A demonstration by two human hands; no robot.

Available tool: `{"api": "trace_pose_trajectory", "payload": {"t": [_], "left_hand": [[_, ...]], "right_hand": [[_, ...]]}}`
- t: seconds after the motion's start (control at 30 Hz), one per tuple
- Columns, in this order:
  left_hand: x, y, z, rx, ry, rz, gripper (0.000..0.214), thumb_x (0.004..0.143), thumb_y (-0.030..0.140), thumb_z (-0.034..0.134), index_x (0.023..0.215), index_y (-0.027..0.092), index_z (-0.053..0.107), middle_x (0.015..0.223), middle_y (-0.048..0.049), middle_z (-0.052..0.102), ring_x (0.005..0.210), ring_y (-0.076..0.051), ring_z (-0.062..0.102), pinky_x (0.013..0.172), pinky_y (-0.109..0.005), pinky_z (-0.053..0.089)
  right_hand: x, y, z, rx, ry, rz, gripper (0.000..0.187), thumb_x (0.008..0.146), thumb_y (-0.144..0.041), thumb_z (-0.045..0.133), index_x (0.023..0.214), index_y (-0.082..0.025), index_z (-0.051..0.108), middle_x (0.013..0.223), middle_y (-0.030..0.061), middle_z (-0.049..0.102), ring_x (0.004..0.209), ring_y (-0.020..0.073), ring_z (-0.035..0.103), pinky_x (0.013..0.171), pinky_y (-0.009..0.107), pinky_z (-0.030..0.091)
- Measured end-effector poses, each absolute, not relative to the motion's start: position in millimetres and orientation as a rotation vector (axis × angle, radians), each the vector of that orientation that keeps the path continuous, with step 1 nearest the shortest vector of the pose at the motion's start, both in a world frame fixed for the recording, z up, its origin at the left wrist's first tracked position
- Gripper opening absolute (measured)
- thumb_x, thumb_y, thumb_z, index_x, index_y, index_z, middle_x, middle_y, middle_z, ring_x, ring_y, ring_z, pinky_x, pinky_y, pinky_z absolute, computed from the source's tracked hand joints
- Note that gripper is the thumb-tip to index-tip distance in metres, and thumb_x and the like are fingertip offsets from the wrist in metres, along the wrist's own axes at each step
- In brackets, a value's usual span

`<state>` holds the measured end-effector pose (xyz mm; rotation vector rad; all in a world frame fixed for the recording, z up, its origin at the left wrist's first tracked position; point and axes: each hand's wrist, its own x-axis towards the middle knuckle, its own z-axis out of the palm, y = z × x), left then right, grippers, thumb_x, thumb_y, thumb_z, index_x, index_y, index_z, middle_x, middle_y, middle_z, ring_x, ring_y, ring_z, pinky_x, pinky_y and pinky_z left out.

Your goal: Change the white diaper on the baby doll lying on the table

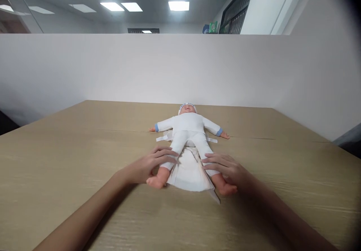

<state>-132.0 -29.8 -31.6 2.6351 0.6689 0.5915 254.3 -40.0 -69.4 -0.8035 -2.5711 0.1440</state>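
Note:
A baby doll in a white suit with blue cuffs lies on its back on the wooden table, head away from me. An open white diaper is spread under its hips and between its legs. My left hand rests on the doll's lower leg on the left side, fingers curled round it just above the bare foot. My right hand lies on the other lower leg, fingers stretched over it and touching the diaper's edge.
A white partition wall stands along the table's far edge. The table's right edge runs diagonally at the right. Ceiling lights and a dark window show above the partition.

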Motion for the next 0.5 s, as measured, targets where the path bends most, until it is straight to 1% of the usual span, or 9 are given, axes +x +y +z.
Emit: {"api": "trace_pose_trajectory", "payload": {"t": [0.13,0.2,0.33,0.4,0.5], "left_hand": [[-132,-32,-30,2.629,0.687,0.55,0.07,0.079,0.019,0.083,0.144,0.03,0.059,0.155,-0.0093,0.054,0.146,-0.033,0.042,0.115,-0.054,0.049],[-133,-32,-32,2.629,0.685,0.541,0.068,0.083,0.016,0.079,0.146,0.03,0.057,0.156,-0.0088,0.054,0.146,-0.032,0.042,0.115,-0.053,0.049],[-134,-28,-38,2.628,0.7,0.521,0.057,0.096,0.007,0.057,0.147,0.033,0.057,0.157,-0.0045,0.054,0.148,-0.027,0.041,0.118,-0.049,0.047],[-135,-27,-38,2.601,0.718,0.507,0.054,0.101,0.007,0.047,0.146,0.036,0.058,0.156,-0.0017,0.055,0.148,-0.025,0.041,0.118,-0.049,0.046],[-133,-30,-30,2.526,0.759,0.482,0.048,0.106,0.014,0.04,0.143,0.037,0.061,0.154,0.0002,0.057,0.146,-0.026,0.042,0.119,-0.05,0.044]], "right_hand": [[253,-44,-67,-0.836,-2.576,0.18,0.039,0.107,-0.022,0.043,0.133,-0.033,0.07,0.145,0.0002,0.067,0.147,0.0213,0.05,0.121,0.043,0.042],[252,-46,-65,-0.858,-2.56,0.232,0.039,0.108,-0.024,0.042,0.133,-0.034,0.071,0.144,-0.0002,0.067,0.146,0.0216,0.05,0.121,0.045,0.043],[256,-43,-66,-0.817,-2.509,0.429,0.036,0.108,-0.03,0.048,0.138,-0.034,0.068,0.149,0.002,0.063,0.147,0.0239,0.05,0.121,0.046,0.045],[261,-39,-67,-0.77,-2.479,0.541,0.038,0.109,-0.028,0.044,0.139,-0.033,0.067,0.151,0.0029,0.061,0.145,0.0233,0.051,0.122,0.045,0.043],[263,-39,-60,-0.812,-2.416,0.664,0.042,0.111,-0.027,0.035,0.141,-0.033,0.065,0.149,0.0021,0.063,0.143,0.0217,0.054,0.124,0.044,0.04]]}}
